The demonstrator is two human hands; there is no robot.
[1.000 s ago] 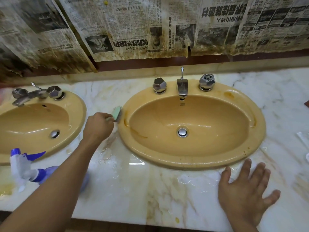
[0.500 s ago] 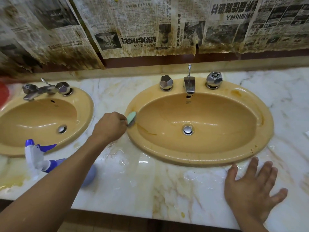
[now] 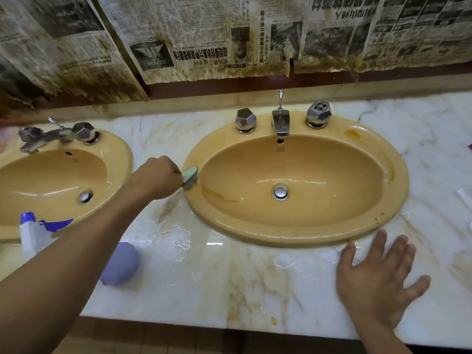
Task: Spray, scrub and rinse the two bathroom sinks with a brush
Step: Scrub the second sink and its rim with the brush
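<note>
Two yellow oval sinks are set in a wet marble counter (image 3: 194,284). My left hand (image 3: 155,178) grips a pale green brush (image 3: 190,177) whose bristles press on the left rim of the right sink (image 3: 301,233). A brown streak marks that basin below the brush. My right hand (image 3: 378,277) rests flat with spread fingers on the counter in front of this sink. The left sink (image 3: 120,154) lies beyond my left forearm. A white and blue spray bottle (image 3: 38,231) lies on the counter, partly hidden under my left arm.
Chrome taps (image 3: 281,121) and faceted knobs (image 3: 245,120) stand behind each basin. Stained newspaper (image 3: 204,37) covers the wall above. A small white object (image 3: 463,198) lies at the counter's right edge. Puddles shine on the marble between the sinks.
The brush has slid along the right sink's left rim, from the outer edge onto the rim and slightly toward me. My right hand has stayed flat on the counter.
</note>
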